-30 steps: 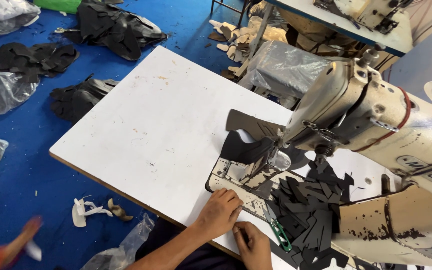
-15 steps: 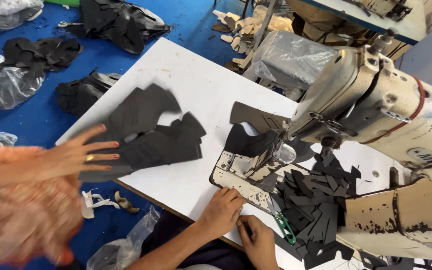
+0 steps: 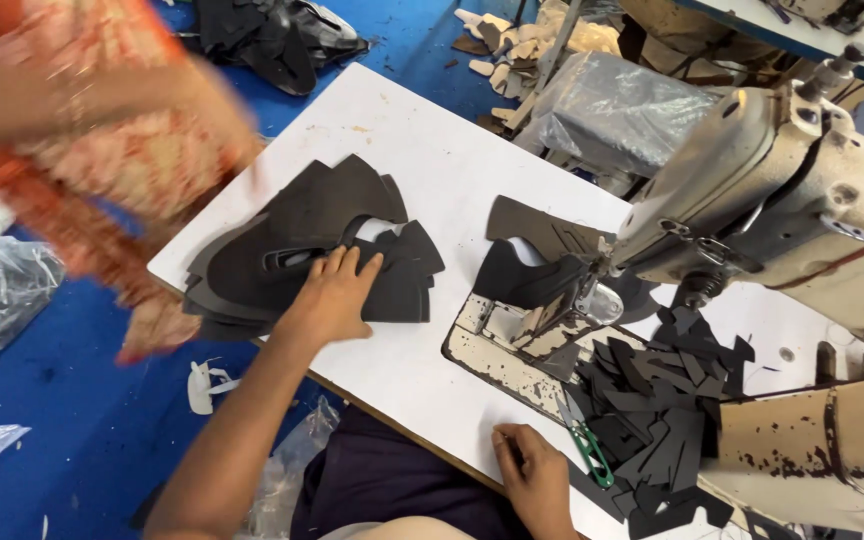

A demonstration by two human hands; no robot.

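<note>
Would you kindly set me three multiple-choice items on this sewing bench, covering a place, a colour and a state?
1. Where does the left hand rest?
A. on the black stack
B. on the snips
C. on the machine

2. What colour are the handles of the snips?
A. red
B. green
C. white

3. How is the right hand?
A. gripping the snips
B. resting on the table edge, holding nothing clearly
C. lifted high

Answers: 1 A, the palm lies flat on the pieces. 2 B, the loops are green. 3 B, it sits beside the snips, apart from them.
</note>
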